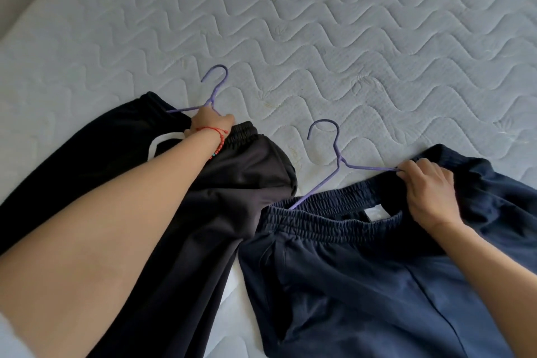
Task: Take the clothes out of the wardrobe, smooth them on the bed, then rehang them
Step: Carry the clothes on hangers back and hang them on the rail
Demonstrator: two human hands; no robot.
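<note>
Two pairs of trousers lie side by side on the mattress, waistbands toward the far side and legs running back toward the person.

The black trousers lie on the left. Their long axis runs from the waistband at upper centre down toward the lower left and bottom edge. A purple hanger sits at their waistband, its hook pointing away from the person and curling to the left. The left hand rests at the base of that hook, fingers curled round the hanger wire where it meets the waistband. A red bracelet circles the left wrist.

The navy trousers lie on the right, touching the black pair along the inner edge. Their elastic waistband faces the far side, tilted up to the right, and the legs run down toward the bottom edge. A second purple hanger lies at this waistband. Its hook points away from the person and opens to the left. One shoulder wire slopes down-left under the waistband; the other runs right.

The right hand pinches the end of that right-running wire together with the waistband fabric, fingers curled.

The mattress is pale, quilted in wavy lines.
</note>
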